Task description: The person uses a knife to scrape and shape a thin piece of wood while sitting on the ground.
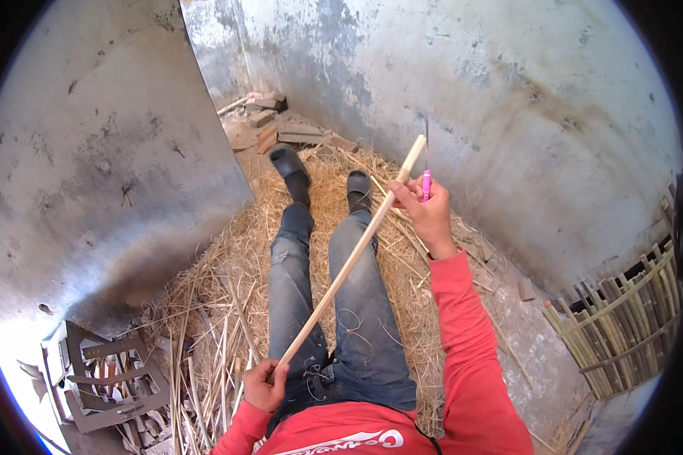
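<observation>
A long, pale, split wooden strip (347,267) slants across my legs, its lower end near my lap and its upper end over by the wall. My left hand (265,384) is closed round the lower end. Farther up, my right hand (426,214) pinches the strip between thumb and fingers. That same hand also grips a tool with a pink handle (426,185), whose thin metal shaft (427,144) points away from me and bends at the tip. The exact kind of tool cannot be made out. Its shaft runs beside the strip's far end.
Straw and shavings (243,273) cover the floor around my outstretched legs. Thin sticks (197,379) lie at my left, beside a broken metal frame (114,375). A woven stick basket (622,326) leans at the right. Broken bricks (300,129) lie in the far corner, between stained walls (493,98).
</observation>
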{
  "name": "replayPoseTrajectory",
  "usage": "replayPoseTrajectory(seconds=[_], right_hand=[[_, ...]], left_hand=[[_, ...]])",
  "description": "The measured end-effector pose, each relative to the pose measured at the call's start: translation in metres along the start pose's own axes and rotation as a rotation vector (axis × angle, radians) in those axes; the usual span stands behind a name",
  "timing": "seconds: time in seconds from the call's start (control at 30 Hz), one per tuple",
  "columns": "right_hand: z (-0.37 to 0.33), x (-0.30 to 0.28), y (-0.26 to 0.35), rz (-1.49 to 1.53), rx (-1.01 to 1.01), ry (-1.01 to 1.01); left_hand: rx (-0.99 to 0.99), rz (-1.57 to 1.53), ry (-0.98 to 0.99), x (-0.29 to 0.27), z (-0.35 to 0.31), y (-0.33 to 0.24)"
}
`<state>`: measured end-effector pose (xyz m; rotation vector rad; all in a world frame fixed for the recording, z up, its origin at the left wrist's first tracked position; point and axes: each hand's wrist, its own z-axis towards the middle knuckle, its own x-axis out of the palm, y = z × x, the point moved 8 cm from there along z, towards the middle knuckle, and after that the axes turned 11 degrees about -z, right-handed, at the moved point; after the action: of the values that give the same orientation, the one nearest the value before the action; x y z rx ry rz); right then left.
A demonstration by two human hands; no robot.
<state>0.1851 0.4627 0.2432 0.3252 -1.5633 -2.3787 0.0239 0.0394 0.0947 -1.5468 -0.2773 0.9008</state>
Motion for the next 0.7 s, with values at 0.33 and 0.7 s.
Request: replayPoseTrajectory(seconds=[0.33,0.7], right_hand=[[-0.012,-0.007,0.058,0.239,0.016,0.123],[-0.046,0.073,0.059,0.308,0.127,0.394]], left_hand=[[-0.035,-0.446,0.224,0.052,0.040,-0.081],[0.130,-0.508,0.473,0.083,0.120,-0.165]])
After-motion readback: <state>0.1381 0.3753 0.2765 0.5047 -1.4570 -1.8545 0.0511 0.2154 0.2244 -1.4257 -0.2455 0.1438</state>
